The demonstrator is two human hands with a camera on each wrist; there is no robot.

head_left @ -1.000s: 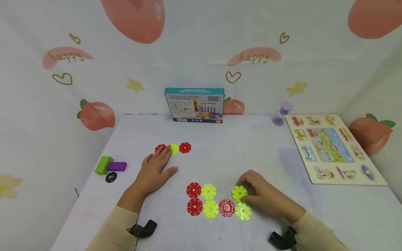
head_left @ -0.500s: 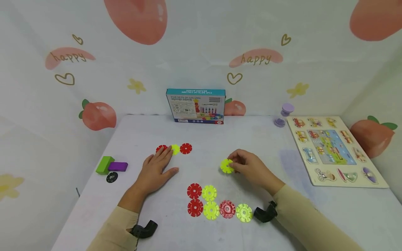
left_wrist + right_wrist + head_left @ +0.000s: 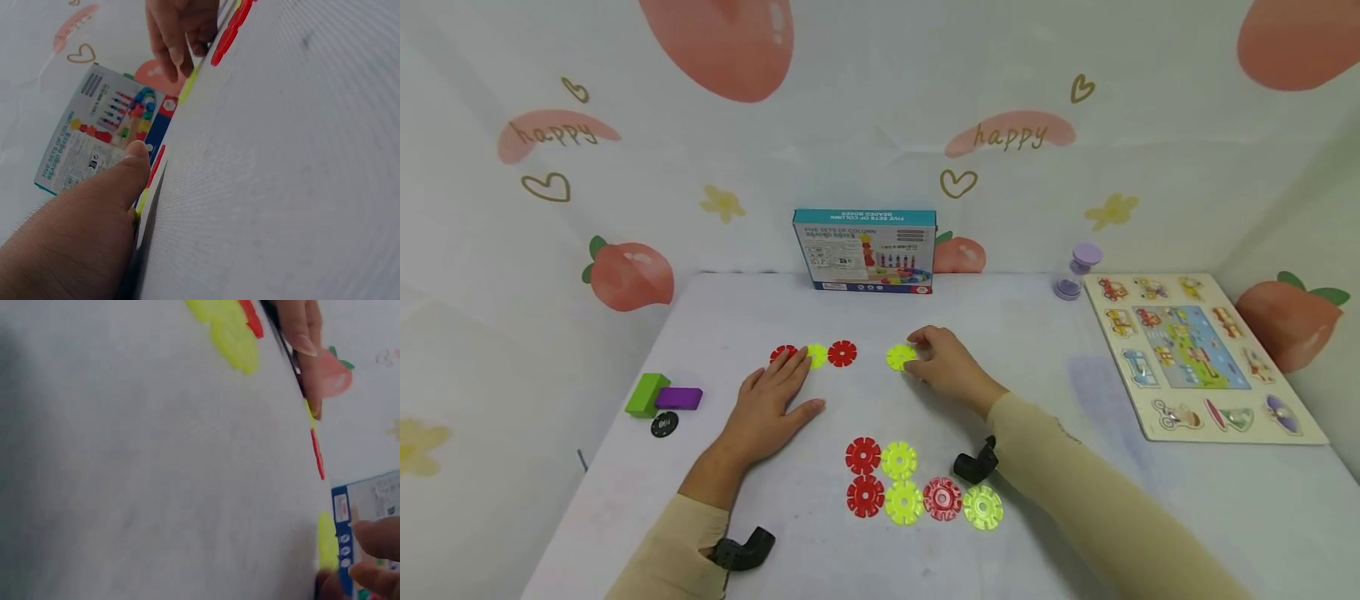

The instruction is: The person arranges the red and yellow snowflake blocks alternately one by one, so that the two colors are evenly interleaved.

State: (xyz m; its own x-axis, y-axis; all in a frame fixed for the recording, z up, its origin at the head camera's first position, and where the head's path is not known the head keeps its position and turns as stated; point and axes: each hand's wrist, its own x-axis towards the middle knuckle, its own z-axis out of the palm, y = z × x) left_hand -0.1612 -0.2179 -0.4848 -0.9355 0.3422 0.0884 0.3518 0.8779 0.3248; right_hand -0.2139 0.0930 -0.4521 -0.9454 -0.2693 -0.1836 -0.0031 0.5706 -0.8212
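Observation:
A yellow notched plastic disc [image 3: 898, 357] is pinched by its right edge between the thumb and fingers of my right hand [image 3: 953, 368], low over the table. To its left, past a gap, lies a red notched disc [image 3: 842, 353] touching another yellow disc [image 3: 818, 357]. My left hand [image 3: 767, 415] rests flat, its fingertips over that yellow disc and a second red disc [image 3: 781, 352], hiding part of both. In the right wrist view, the held disc [image 3: 326, 540] shows beside blurred fingers. The left wrist view has my left thumb [image 3: 134, 165] lying straight.
Nearer me, several red and yellow discs [image 3: 904, 502] lie in two rows. At left are a green block [image 3: 646, 396], a purple block [image 3: 680, 398] and a black round chip [image 3: 664, 424]. A printed box [image 3: 865, 252], an hourglass [image 3: 1077, 271] and a wooden puzzle board [image 3: 1153, 417] stand farther off.
My right hand has carried the yellow disc from the near group, away from me and leftward, level with the far row. My left hand has stayed in place.

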